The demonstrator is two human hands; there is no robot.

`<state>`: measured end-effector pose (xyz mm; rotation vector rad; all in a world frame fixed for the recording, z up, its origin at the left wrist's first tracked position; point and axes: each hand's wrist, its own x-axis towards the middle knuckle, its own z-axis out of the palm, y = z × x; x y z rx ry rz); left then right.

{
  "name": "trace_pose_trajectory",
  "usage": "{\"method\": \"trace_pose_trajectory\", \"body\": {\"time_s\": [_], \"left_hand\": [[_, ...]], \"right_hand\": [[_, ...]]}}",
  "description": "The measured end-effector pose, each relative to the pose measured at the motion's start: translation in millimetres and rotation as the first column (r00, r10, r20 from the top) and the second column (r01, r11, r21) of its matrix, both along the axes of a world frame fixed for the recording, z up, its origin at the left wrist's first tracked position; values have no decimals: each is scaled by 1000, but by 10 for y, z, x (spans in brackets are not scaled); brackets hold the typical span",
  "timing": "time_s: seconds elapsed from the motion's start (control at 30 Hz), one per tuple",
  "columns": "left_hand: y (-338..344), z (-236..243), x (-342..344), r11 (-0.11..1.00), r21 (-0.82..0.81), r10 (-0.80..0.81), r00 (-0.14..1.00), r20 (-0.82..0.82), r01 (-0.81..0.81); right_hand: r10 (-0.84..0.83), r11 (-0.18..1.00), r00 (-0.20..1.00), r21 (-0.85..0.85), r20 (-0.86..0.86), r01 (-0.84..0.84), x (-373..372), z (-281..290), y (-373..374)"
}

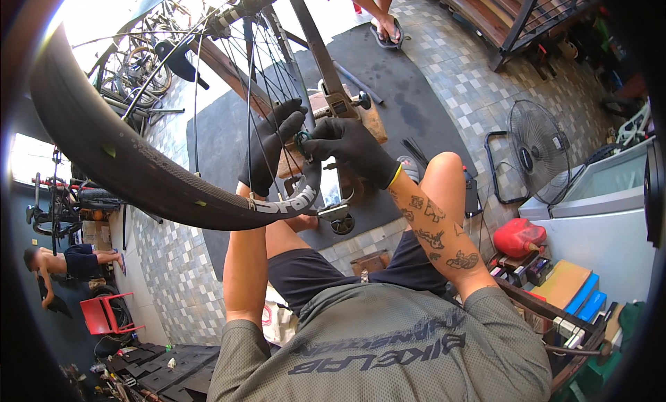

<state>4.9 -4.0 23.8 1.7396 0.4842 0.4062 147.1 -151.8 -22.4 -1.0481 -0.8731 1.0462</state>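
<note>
A bicycle wheel with a black tyre [121, 149] hangs in front of me, its spokes fanning up to the hub [239, 13]. It sits in a metal truing stand [316, 41]. My right hand [350, 149], in a black glove, pinches a small green ring-shaped spoke wrench [301, 142] at the spokes close to the rim. My left hand [267, 149], also gloved, is among the spokes just left of the wrench. Its fingers reach out to the right, slightly apart; its thumb is hidden. Below the hands, the stand's lower metal part [334, 212] shows beside the tyre.
A black mat [409, 90] lies under the stand, with a pipe [359, 82] on it. A floor fan [538, 142] and a red container [519, 237] are at the right. Another person's foot [387, 31] is at the mat's far edge. A red chair [104, 313] stands left.
</note>
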Motion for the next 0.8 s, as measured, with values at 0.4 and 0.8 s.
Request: {"method": "trace_pose_trajectory", "body": {"time_s": [0.4,0.8], "left_hand": [[44,-234,-72,972,167,163,987,18,-163],[34,-209,-210,990,-79,-116,993,31,118]], "right_hand": [[139,986,988,83,69,-145,108,-79,189],[265,964,952,46,-154,-261,93,-93,156]]}}
